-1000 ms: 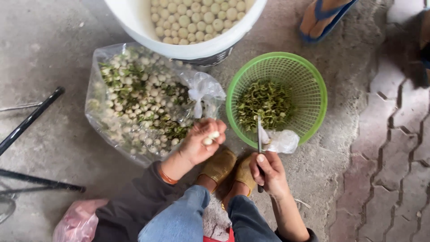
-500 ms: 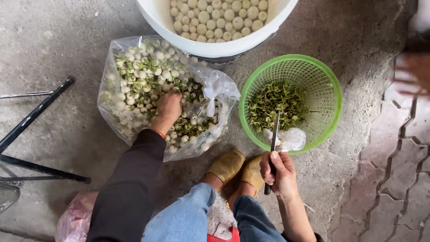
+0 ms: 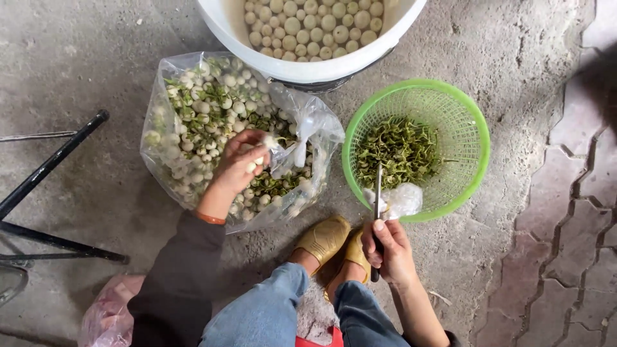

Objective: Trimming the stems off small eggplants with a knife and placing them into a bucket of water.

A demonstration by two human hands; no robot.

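The clear plastic bag [image 3: 186, 128] is lying open on the concrete floor [image 3: 83, 51], stuffed with small pale round buds still wearing green caps [image 3: 205, 106]. The left hand [image 3: 241, 160] is reaching into the bag's mouth from the near side, its fingers [image 3: 254, 154] curling closed around one or two of the pale buds, with the rest of the heap lying all around it. A thin orange band [image 3: 211, 218] is sitting at that wrist, just above a dark sleeve [image 3: 180, 276].

The right hand [image 3: 385, 250] is resting well apart from the bag, over the person's knee, and is gripping the dark handle of a small knife [image 3: 376, 212] in a closed fist. The blade is pointing away from the body, its tip reaching over the near rim of the green plastic basket [image 3: 479, 148]. Inside the basket a pile of green trimmings [image 3: 402, 151] is lying, and a crumpled bit of clear plastic [image 3: 402, 200] is sitting at its near edge, just beside the blade.

Beyond the bag and basket, a white bucket [image 3: 308, 67] is holding cleaned, pale round buds [image 3: 308, 29]. Two yellow shoes [image 3: 328, 239] are showing between the blue jeans [image 3: 270, 308]. Black metal legs [image 3: 51, 167] are crossing the floor at the left, and a pink bag [image 3: 106, 318] is lying near the sleeve.
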